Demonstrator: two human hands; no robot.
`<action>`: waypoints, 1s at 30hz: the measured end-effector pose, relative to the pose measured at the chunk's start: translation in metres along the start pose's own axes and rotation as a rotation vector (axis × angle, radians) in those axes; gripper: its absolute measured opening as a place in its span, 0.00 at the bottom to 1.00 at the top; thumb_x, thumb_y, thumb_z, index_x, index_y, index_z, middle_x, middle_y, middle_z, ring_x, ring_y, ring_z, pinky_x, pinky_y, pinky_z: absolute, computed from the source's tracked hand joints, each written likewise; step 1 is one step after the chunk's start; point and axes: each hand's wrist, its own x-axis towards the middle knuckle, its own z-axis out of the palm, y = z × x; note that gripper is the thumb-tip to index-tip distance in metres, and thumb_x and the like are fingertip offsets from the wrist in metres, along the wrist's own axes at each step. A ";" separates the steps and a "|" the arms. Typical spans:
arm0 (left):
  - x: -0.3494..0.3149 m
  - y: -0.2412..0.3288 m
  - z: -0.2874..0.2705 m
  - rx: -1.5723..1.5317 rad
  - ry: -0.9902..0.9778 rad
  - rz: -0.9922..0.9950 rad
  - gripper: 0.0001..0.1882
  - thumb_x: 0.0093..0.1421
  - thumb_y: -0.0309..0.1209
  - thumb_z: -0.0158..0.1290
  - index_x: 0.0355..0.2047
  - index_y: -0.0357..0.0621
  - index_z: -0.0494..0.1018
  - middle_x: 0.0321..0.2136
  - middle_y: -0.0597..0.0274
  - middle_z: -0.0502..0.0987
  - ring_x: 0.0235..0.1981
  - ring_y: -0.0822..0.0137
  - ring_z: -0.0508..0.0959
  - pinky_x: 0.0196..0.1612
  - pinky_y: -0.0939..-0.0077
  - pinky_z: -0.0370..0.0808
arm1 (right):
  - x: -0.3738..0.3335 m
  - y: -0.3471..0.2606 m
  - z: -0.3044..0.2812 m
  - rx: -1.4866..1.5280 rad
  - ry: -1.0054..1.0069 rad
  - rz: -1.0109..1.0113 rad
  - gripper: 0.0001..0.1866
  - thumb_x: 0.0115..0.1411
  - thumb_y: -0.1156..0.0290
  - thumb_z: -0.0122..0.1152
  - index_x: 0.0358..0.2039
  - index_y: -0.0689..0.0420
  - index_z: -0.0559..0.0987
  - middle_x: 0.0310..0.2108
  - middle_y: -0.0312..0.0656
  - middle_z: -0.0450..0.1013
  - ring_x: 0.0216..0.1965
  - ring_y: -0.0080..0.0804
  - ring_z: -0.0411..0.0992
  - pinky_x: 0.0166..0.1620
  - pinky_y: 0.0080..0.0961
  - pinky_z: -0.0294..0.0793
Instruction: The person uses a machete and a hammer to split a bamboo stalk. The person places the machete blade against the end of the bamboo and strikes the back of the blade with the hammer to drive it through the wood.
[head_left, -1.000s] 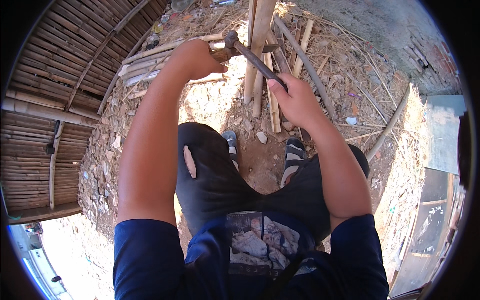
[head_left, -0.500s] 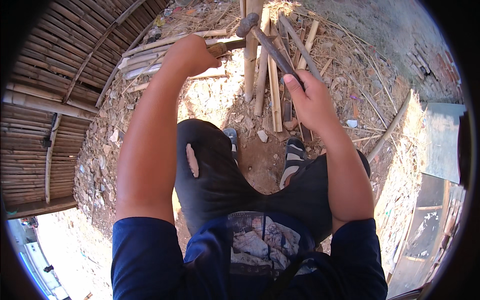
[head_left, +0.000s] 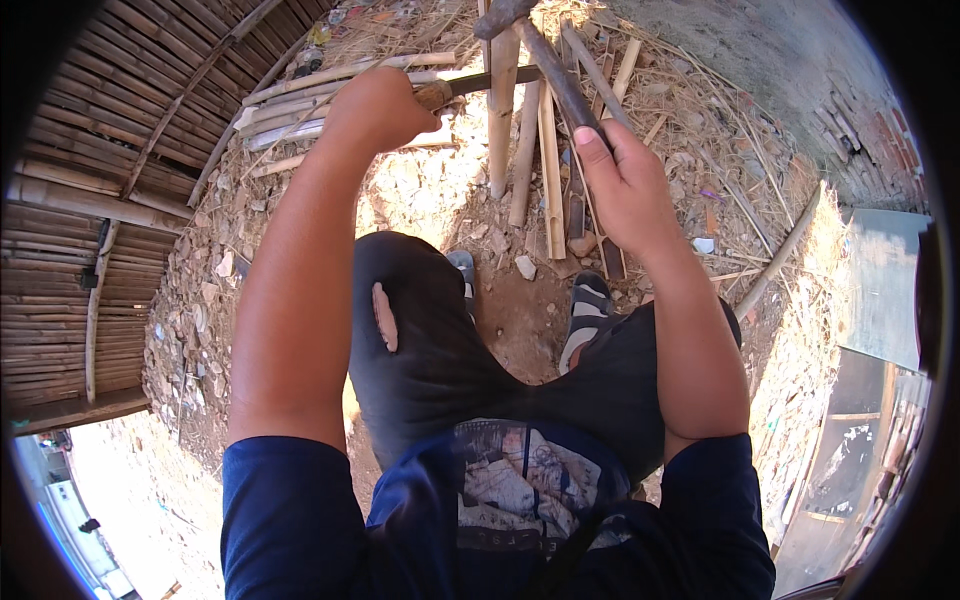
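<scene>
My left hand [head_left: 385,108] is closed round the wooden handle of a large knife [head_left: 472,84]. Its dark blade lies across an upright bamboo pole [head_left: 500,140]; whether the edge is sunk into the bamboo I cannot tell. My right hand [head_left: 628,188] grips the handle of a hammer [head_left: 556,75], thumb along the shaft. The hammer's dark head is up at the top edge of the view, over the pole's upper part, and its shaft passes in front of the knife's tip.
Split bamboo strips [head_left: 551,190] lie just right of the pole, and more bamboo poles [head_left: 300,110] are stacked at the left. Stones and straw cover the ground around my sandalled feet [head_left: 588,310]. A bamboo-slat wall [head_left: 80,130] stands left, a rough wall [head_left: 780,70] far right.
The hammer has moved up and slightly right in my right hand, its head now near the top edge. My left hand and the knife have stayed almost in place.
</scene>
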 end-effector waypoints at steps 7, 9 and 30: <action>0.000 0.008 -0.004 -0.025 -0.015 0.005 0.24 0.48 0.46 0.67 0.36 0.36 0.84 0.36 0.45 0.84 0.40 0.49 0.84 0.46 0.57 0.80 | -0.001 0.014 0.010 -0.019 0.078 -0.137 0.20 0.74 0.54 0.52 0.38 0.61 0.74 0.20 0.36 0.67 0.22 0.26 0.66 0.28 0.29 0.65; -0.001 0.009 0.000 -0.004 0.011 -0.017 0.23 0.49 0.45 0.67 0.36 0.37 0.84 0.36 0.46 0.84 0.40 0.50 0.84 0.46 0.57 0.80 | 0.001 0.026 0.020 -0.130 -0.023 -0.058 0.21 0.73 0.53 0.53 0.36 0.62 0.74 0.21 0.42 0.70 0.23 0.35 0.70 0.30 0.35 0.68; -0.010 -0.010 0.015 -0.022 0.065 -0.059 0.19 0.49 0.41 0.64 0.34 0.37 0.84 0.33 0.45 0.84 0.40 0.50 0.85 0.46 0.57 0.80 | 0.007 0.013 -0.004 -0.046 0.061 -0.066 0.26 0.72 0.47 0.53 0.38 0.61 0.78 0.22 0.47 0.73 0.24 0.39 0.73 0.32 0.35 0.70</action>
